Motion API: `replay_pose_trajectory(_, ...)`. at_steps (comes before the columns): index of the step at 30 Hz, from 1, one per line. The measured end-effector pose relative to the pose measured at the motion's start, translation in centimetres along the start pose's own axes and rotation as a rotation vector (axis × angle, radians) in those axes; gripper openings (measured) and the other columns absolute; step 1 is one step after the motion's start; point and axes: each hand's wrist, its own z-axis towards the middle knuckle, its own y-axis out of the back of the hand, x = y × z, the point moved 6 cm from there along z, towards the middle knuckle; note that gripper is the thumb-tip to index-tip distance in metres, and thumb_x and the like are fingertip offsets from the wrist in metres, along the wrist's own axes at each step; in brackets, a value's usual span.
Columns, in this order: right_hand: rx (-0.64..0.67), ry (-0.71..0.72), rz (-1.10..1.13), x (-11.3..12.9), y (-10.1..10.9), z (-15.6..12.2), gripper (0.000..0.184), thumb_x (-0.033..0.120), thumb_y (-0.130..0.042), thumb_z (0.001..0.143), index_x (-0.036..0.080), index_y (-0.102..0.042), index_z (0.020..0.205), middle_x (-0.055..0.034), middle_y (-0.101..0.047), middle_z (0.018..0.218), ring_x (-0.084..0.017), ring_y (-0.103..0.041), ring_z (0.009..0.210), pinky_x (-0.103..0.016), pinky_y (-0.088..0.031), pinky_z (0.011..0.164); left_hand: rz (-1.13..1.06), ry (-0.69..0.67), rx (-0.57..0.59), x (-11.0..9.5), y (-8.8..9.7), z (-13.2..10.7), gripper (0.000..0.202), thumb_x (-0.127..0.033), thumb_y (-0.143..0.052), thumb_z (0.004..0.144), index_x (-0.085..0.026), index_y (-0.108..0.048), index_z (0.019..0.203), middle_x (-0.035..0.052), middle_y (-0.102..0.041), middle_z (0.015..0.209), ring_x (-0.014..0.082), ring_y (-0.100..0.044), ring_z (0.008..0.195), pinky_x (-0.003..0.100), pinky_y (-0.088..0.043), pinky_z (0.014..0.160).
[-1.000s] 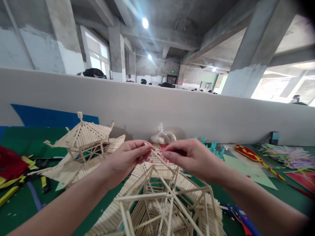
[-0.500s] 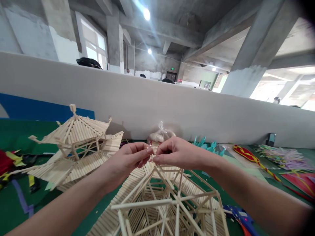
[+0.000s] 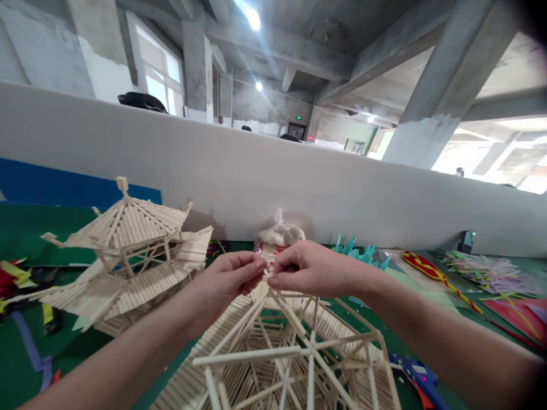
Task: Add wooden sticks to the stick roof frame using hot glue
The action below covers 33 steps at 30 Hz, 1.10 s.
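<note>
Both hands meet over the far corner of an unfinished wooden-stick frame, built of pale round sticks with a ribbed lower roof of close-laid sticks. My left hand is closed in a pinch, thumb against forefinger, just left of that corner. My right hand also pinches, its fingertips close to the corner where the sloping sticks meet. A small pale stick end shows in the narrow gap between the hands. Whatever lies within either pinch is too small and covered to make out.
A stick pavilion model stands at left. Behind my hands sits a tied clear plastic bag against the white partition. A blue glue gun, pale strips and a red-and-yellow ornament lie at right on the green tabletop.
The view has shifted a little, so the pavilion model sits slightly further left. Both hands stay pinched at the frame's far corner, with a little more of the stick end showing between them.
</note>
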Motion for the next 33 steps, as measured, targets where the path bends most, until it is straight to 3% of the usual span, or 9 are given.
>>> replay_pose_trajectory(8,-0.002,0.013,0.0,0.06,0.05,-0.09,0.021,0.033,-0.049,0.075,0.02,-0.046,0.059,0.0061,-0.033,0.053,-0.008,-0.03,0.049,-0.021,-0.026,0.043,-0.006,0.004,-0.03,0.27,0.45,-0.1,0.021,-0.034,-0.064,0.069,-0.014,-0.062,0.062,-0.0033,-0.044,0.052,0.0095,-0.034,0.053,0.022,-0.027,0.051)
replay_pose_trajectory(17,0.018,0.027,0.008,-0.1,0.12,-0.43,0.018,0.026,-0.05,0.071,0.02,-0.045,0.055,0.0069,-0.031,0.051,-0.007,-0.029,0.047,-0.021,-0.025,0.042,0.047,-0.015,-0.068,0.31,0.74,-0.17,0.022,-0.037,-0.062,0.072,-0.015,-0.062,0.066,-0.0037,-0.046,0.054,0.0095,-0.037,0.054,0.022,-0.027,0.053)
replay_pose_trajectory(33,0.008,0.063,-0.059,0.15,-0.01,-0.6,0.018,0.023,-0.05,0.07,0.02,-0.041,0.054,0.0071,-0.031,0.051,-0.007,-0.029,0.047,-0.021,-0.025,0.04,0.04,-0.002,-0.014,0.74,0.53,-0.05,0.025,-0.038,-0.064,0.07,-0.015,-0.059,0.064,-0.005,-0.044,0.053,0.0084,-0.032,0.052,0.021,-0.025,0.049)
